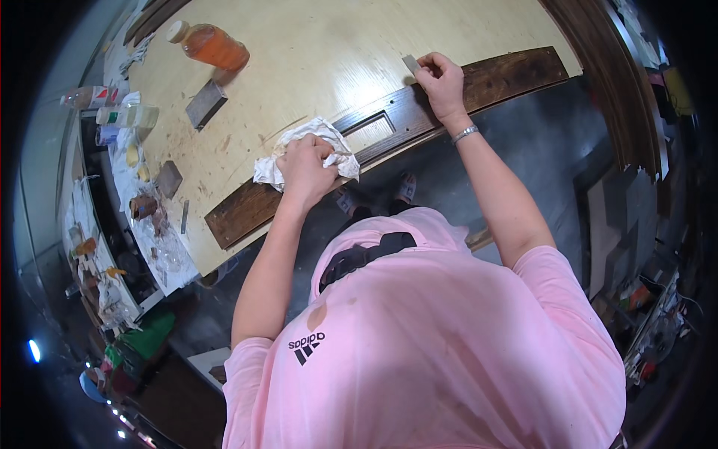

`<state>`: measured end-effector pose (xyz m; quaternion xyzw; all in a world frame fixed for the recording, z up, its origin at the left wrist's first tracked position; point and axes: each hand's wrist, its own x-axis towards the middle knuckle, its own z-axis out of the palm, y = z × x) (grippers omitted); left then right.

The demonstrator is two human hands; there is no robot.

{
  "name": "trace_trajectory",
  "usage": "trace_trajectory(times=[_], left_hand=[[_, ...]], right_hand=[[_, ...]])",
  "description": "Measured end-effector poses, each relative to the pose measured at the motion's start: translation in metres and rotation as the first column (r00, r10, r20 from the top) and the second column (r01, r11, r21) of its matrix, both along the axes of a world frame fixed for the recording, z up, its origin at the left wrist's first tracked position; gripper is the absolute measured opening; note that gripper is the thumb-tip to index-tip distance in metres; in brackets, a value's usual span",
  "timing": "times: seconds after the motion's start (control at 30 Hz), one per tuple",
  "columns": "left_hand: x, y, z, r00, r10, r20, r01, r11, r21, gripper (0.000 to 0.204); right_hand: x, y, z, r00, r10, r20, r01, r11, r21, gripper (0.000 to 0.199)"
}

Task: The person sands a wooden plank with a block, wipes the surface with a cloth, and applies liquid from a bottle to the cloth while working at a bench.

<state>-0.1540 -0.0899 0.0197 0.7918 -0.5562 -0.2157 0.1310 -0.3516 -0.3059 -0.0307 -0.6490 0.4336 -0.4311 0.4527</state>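
Across the frame's upper centre, the dark board (419,112) looks part-done: glossy mid-length, patchy toward both ends. Hands apart, the left hand (308,166) bunches a white cloth (342,150) over it; the right hand (443,84) pinches a grey piece (410,63).

A white-capped bottle (217,48) of orange liquid occupies the pale tabletop (314,37), with a grey block (206,105) near it. A smaller brownish block (169,179) sits near a thin strip (185,217). Clear bottles (129,116) cluster at far left, green material (148,337) at lower left.
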Motion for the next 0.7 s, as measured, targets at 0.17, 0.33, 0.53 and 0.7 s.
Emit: trace_trajectory(times=[0.17,0.33,0.53,0.7], left_hand=[[-0.003,0.000,0.000,0.999,0.003,0.037,-0.004,1.000,0.020,0.022],[-0.005,0.002,0.004,1.000,0.002,0.005,-0.002,1.000,-0.013,0.023],[0.002,0.011,-0.015,1.000,-0.031,-0.004,0.029,0.982,-0.189,0.021],[0.045,0.034,0.001,0.849,0.364,-0.384,-0.485,0.826,-0.289,0.029]], right_hand=[[0.000,-0.001,-0.002,0.999,0.004,0.039,-0.005,0.999,0.032,0.018],[0.000,-0.001,-0.003,0.999,0.010,0.047,-0.012,0.999,0.037,0.017],[0.001,-0.001,-0.003,0.998,0.004,0.064,-0.009,0.997,0.077,0.017],[-0.002,-0.001,-0.004,0.998,0.003,0.056,-0.006,0.998,0.059,0.017]])
